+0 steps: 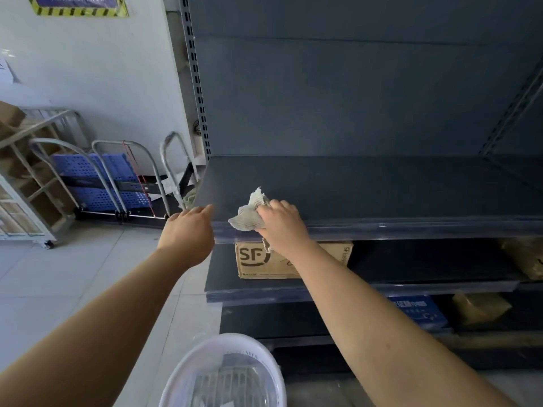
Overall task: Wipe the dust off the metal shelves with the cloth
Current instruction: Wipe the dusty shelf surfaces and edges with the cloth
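The right grip [280, 223] is curled around a bunched pale cloth [249, 215] and presses it on the front lip of the dark metal shelf [382, 189]. The left grip [188, 227], fingers stretched and holding nothing, reaches the shelf's corner just left of the cloth; contact is unclear. To wipe well, I'd flatten the cloth, press steadily and sweep in long overlapping passes away from the grip toward the back panel. Beneath the right grip a cardboard box [293, 262] reads "SF". Far up-left of the left grip, a hazard-striped sign [79, 2] partly reads "Turnover Area".
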A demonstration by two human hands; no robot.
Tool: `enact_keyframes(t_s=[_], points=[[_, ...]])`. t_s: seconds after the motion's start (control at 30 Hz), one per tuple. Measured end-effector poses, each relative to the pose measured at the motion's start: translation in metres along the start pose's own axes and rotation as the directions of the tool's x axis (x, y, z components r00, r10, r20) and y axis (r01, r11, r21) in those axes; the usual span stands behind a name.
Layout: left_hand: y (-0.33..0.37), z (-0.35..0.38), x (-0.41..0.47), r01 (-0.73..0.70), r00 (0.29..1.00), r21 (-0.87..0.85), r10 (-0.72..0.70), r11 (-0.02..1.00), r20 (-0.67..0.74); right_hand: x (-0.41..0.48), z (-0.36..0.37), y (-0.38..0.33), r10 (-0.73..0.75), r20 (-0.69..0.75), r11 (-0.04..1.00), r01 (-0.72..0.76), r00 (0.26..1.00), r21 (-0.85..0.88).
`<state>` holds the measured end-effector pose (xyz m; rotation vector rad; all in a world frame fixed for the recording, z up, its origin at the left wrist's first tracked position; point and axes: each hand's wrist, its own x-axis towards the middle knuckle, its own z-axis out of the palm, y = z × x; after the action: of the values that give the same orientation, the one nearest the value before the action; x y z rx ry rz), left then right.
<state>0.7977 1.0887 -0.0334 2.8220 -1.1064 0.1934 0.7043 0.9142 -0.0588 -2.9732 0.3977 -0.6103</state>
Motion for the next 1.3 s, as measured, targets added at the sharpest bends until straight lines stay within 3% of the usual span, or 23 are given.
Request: enact_keyframes(t_s=[0.27,0.77,0.9,1.17,1.3], points=[[0.055,0.010,0.010,-0.021,1.000,-0.024,0.021,1.000,0.002,-0.039,-0.029,0.114,0.039,0.003,0.998,-0.039,0.999,-0.050],[0.103,0.034,-0.003,0.028,1.000,0.017,-0.028,0.999,-0.003,-0.124,-0.110,0.318,0.350,0.114,0.913,-0.311,0.930,-0.264],[0.114,0.031,-0.003,0.072,0.997,0.027,-0.072,0.997,-0.019,-0.121,-0.115,0.321,0.370,0.158,0.910,-0.324,0.915,-0.258],[0.183,0.036,0.006,-0.055,0.998,-0.034,0.054,0.998,-0.026,-0.087,-0.084,0.235,0.114,0.126,0.982,-0.093,0.986,-0.162],[0.218,0.034,0.015,-0.118,0.993,-0.068,0.118,0.991,-0.009,-0.080,-0.070,0.208,0.073,0.062,0.990,-0.065,0.995,-0.126]])
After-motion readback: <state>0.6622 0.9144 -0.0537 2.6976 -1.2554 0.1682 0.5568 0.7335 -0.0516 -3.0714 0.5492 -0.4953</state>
